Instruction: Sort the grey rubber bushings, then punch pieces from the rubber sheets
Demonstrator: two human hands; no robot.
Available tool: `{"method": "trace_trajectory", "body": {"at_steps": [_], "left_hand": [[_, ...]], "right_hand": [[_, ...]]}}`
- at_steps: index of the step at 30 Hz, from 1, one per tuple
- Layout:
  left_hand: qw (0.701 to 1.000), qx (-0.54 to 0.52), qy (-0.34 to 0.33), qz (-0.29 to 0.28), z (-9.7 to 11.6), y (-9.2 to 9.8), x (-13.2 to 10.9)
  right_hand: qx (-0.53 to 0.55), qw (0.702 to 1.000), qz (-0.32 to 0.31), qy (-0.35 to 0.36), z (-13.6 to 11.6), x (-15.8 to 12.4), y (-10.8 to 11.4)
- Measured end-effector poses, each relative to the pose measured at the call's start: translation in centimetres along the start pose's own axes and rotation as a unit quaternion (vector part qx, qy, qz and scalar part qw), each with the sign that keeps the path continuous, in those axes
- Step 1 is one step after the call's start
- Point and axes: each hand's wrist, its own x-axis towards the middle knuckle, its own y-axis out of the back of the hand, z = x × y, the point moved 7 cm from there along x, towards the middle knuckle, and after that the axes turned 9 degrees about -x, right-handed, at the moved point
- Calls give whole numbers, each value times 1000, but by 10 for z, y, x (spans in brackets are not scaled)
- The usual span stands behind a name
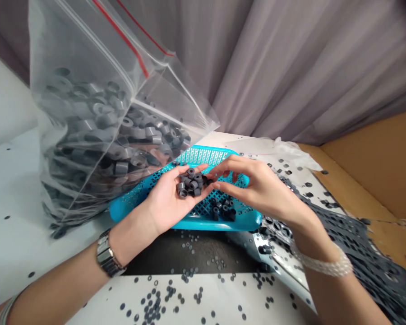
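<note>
My left hand (pixel 171 196) is palm up over the basket, cupping a small heap of dark grey ring-shaped spacers (pixel 190 184). From the right, my right hand (pixel 246 178) reaches to the edge of this heap. Its thumb and forefinger come close together at the left fingertips; what sits between them is too small to make out. Beneath both hands stands a turquoise plastic basket (pixel 216 224) with mesh walls. More spacers (pixel 224 208) lie on its floor, below my right hand.
At the left, a large clear zip bag (pixel 98 122) full of grey rings leans over the basket. Small dark discs (pixel 152 307) litter the white table (pixel 98 298). Perforated dark sheets (pixel 352 239) lie at the right, with crumpled clear plastic (pixel 291 153) behind. A grey curtain (pixel 274 67) hangs at the back.
</note>
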Motion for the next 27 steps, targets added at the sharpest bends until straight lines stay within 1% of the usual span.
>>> {"method": "trace_trajectory", "body": {"at_steps": [4, 9, 11, 14, 17, 21, 23, 27], "left_hand": [[999, -3, -30, 18, 5, 2, 0], [999, -7, -33, 25, 6, 6, 3], [999, -17, -39, 25, 7, 6, 3], [998, -30, -51, 26, 8, 6, 3], [998, -36, -59, 13, 9, 4, 1], [997, -48, -60, 2, 11, 4, 0], [997, -52, -62, 7, 11, 5, -1], [996, -58, -58, 19, 11, 5, -2]], "right_hand": [[-16, 999, -11, -26, 3, 3, -13], [-10, 995, 31, -95, 9, 5, -24], [30, 990, 48, -126, 13, 5, -31], [141, 974, 79, -159, 22, 5, -39], [261, 940, 109, -188, 35, 3, -45], [378, 885, 126, -239, 48, -1, -48], [445, 850, 125, -253, 51, -2, -50], [577, 760, 111, -279, 54, -2, -58]]}}
